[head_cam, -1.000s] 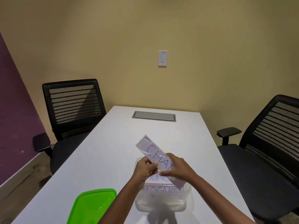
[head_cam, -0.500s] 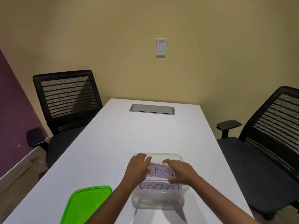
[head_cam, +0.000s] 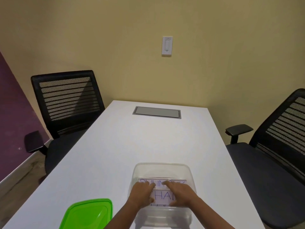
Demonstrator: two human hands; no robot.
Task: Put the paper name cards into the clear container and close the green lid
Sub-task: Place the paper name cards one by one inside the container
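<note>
A clear plastic container stands open on the white table near its front edge. White paper name cards with blue lettering lie inside it, the top card lying flat. My left hand and my right hand both rest inside the container, fingers spread on the top card's two ends. Another card shows just beyond my fingertips. The green lid lies on the table to the container's left, apart from it.
A grey cable hatch sits in the white table at its far end. Black mesh office chairs stand at the left and at the right. A yellow wall closes the far end.
One second ago both hands held the card tilted up above the container. Since then they have lowered it into the container and now press it flat on the other cards.
</note>
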